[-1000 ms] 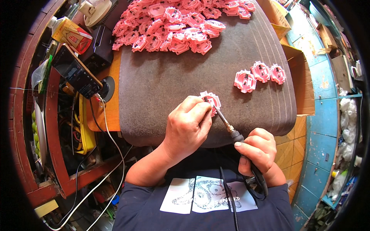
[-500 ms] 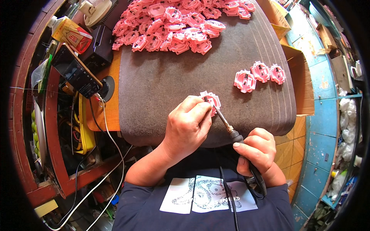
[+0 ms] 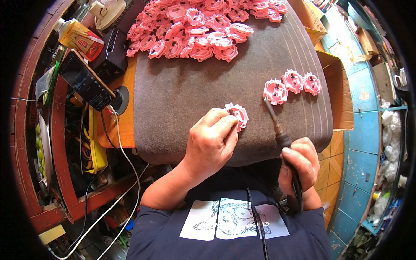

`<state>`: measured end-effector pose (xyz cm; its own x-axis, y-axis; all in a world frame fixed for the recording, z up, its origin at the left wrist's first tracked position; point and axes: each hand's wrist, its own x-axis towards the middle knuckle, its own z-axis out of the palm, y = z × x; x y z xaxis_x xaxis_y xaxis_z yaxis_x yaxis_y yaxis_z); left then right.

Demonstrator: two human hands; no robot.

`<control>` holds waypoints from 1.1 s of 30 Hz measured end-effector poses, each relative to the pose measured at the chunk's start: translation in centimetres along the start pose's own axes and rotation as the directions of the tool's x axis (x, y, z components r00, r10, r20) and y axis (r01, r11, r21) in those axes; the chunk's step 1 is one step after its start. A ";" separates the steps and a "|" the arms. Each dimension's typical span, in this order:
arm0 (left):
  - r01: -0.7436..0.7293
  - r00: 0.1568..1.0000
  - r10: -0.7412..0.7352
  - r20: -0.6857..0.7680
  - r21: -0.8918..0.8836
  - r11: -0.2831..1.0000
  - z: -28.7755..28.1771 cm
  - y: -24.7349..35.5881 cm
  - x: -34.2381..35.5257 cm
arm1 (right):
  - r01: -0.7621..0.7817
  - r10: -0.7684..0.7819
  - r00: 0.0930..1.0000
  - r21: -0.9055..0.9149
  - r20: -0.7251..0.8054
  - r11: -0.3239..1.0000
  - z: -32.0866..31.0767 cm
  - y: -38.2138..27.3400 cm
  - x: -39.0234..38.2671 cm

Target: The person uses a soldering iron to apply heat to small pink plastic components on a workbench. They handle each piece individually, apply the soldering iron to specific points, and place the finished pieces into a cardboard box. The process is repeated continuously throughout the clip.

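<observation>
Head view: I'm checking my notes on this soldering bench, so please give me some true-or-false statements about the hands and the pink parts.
1. The left hand holds a pink plastic part on the grey mat. True.
2. The soldering iron in the right hand has its tip on that part. False: the tip is lifted, near three separate pink parts.
3. A large pile of pink parts lies at the mat's far edge. True.
4. The phone lies on the mat. False: it lies left of it.
</observation>
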<state>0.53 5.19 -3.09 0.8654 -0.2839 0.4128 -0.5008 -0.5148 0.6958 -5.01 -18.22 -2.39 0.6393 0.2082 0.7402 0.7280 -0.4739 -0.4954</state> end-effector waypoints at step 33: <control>-0.009 1.000 0.009 0.001 -0.010 1.000 0.0 0.1 0.2 | -0.215 0.207 0.971 0.058 0.117 0.975 5.6 3.1 1.9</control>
<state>0.60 5.12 -2.91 0.8610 -0.2889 0.4185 -0.5084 -0.5041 0.6981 -0.11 -14.51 -5.09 0.8006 0.2038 0.5635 0.5868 -0.4572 -0.6683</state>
